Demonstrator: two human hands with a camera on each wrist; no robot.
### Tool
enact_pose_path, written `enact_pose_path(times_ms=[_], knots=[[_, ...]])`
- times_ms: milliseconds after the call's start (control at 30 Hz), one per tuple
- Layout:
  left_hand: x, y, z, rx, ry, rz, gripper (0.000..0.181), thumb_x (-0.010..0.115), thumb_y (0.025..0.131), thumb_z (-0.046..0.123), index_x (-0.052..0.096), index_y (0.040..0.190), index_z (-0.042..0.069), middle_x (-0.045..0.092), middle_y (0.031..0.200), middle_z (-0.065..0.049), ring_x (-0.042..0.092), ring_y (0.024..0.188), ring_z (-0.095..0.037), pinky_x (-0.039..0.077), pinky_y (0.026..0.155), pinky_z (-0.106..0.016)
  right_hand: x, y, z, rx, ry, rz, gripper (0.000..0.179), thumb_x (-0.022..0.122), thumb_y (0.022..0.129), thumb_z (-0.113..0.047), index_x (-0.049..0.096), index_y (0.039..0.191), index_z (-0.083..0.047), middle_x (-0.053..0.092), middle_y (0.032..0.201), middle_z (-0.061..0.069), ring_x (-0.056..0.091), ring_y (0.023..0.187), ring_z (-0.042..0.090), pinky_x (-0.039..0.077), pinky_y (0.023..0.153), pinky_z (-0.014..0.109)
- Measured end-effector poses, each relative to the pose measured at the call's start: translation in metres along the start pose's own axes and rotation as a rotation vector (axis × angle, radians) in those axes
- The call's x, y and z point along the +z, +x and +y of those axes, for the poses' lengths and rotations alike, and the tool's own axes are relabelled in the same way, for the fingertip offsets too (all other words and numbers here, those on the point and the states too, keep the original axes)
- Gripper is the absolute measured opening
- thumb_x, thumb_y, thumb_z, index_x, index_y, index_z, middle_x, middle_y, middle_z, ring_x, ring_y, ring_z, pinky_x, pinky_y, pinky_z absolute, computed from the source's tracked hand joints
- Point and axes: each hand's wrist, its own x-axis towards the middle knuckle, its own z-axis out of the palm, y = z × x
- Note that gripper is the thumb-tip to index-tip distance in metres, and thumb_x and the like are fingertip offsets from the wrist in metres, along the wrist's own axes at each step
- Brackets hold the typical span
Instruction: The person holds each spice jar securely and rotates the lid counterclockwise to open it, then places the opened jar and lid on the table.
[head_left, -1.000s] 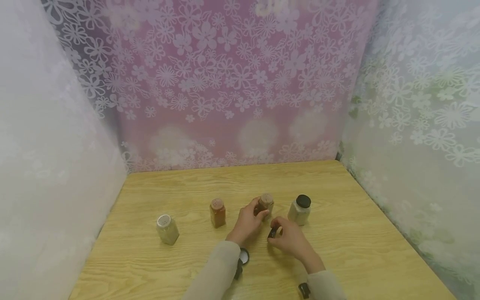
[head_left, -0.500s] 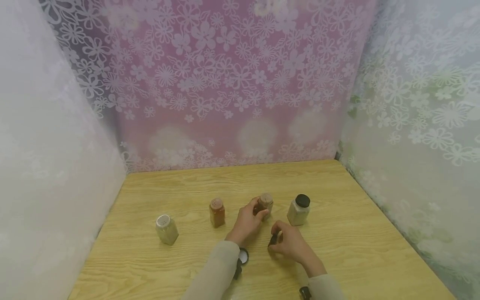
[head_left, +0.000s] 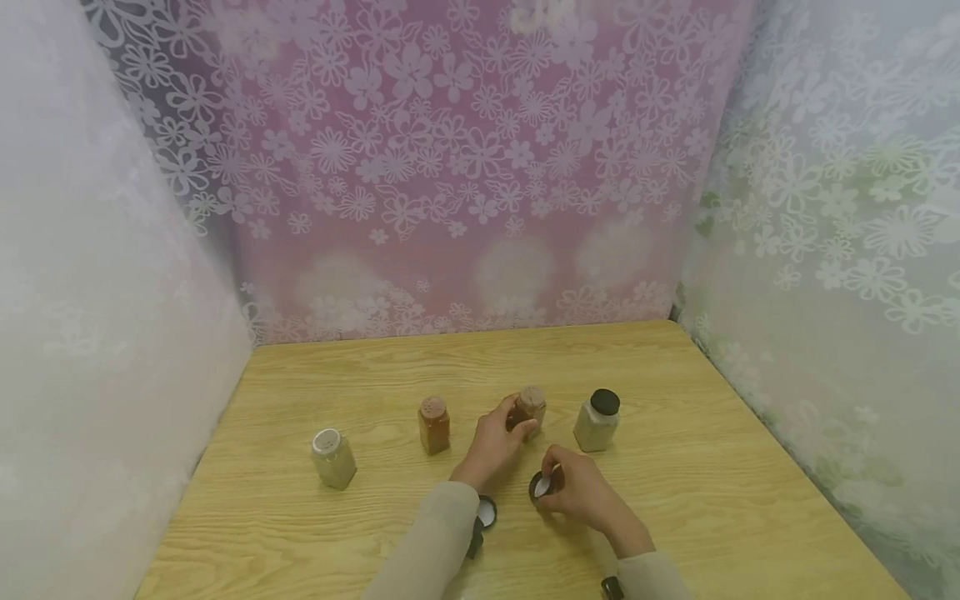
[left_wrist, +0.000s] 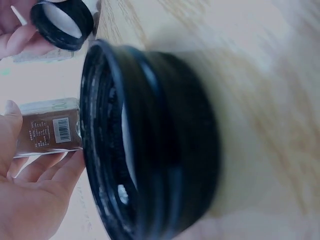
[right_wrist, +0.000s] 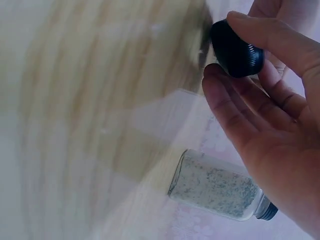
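My left hand [head_left: 487, 447] grips a spice jar [head_left: 532, 410] of brown powder; its shaker top is uncovered. A barcode label [left_wrist: 62, 130] shows on that jar in the left wrist view. Nearer me, my right hand [head_left: 588, 492] pinches a black screw cap [head_left: 535, 486] between thumb and fingers. The cap is tilted on edge, its white liner showing, apart from the brown jar. Just beyond the right hand stands a jar [head_left: 596, 429] of pale, speckled seasoning with its black cap on.
To the left stand a jar [head_left: 434, 429] of orange-red powder and a jar [head_left: 335, 464] of pale green powder, both uncapped. A black cap [head_left: 487, 510] with a white liner and another black cap [head_left: 475, 540] lie by my left sleeve. A dark cap [head_left: 612, 588] lies by my right sleeve.
The right hand has drawn slightly nearer me and turned the cap, so its white liner now faces the camera. The left hand and the brown jar stay in place.
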Motion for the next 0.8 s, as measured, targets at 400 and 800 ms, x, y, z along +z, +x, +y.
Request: enact_pose_path(times_ms=[400, 800], knots=[[0.000, -0.004, -0.001, -0.032, 0.030, -0.048, 0.073, 0.061, 0.096, 0.048, 0.033, 0.155, 0.015, 0.058, 0.139, -0.012, 0.058, 0.124, -0.027, 0.052, 0.100, -0.044, 0.003, -0.003, 0.006, 0.019, -0.049, -0.027, 0.072, 0.087, 0.071, -0.005, 0.055, 0.136, -0.005, 0.067, 0.112, 0.007, 0.061, 0.095, 0.021, 0.055, 0.082, 0.046], [-0.004, -0.006, 0.034, 0.239, 0.084, 0.301, 0.066, 0.056, 0.099, 0.047, 0.033, 0.154, 0.017, 0.057, 0.138, -0.014, 0.056, 0.125, -0.033, 0.051, 0.099, -0.053, -0.059, -0.003, -0.007, -0.125, -0.085, 0.376, 0.030, 0.069, 0.095, -0.023, 0.067, 0.120, -0.007, 0.069, 0.109, 0.004, 0.062, 0.082, 0.014, 0.053, 0.065, 0.022]])
